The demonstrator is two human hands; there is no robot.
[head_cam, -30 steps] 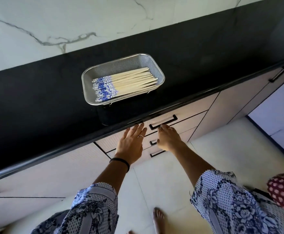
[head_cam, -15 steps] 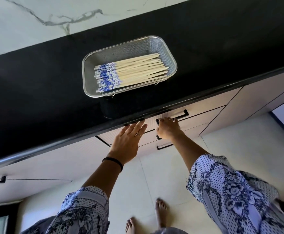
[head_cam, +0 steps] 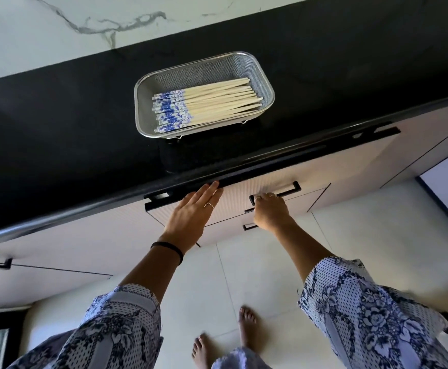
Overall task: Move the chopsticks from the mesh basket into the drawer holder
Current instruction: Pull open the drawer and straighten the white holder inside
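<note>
- The fingers of the right hand are curled around the black bar handle of the top drawer, closed on it.
- The fingers of the left hand lie straight and close together, flat against the drawer front, with the tips at its dark top edge.
- The drawer stands slightly out from under the desk; its inside does not show.
- The chopsticks lie above and beyond both hands, well apart from the fingers, in a bundle with the blue-patterned ends to the left.
- They rest inside the mesh basket, which sits on the black desk near its front edge.
- A black band circles the left wrist; both sleeves are blue floral print.
</note>
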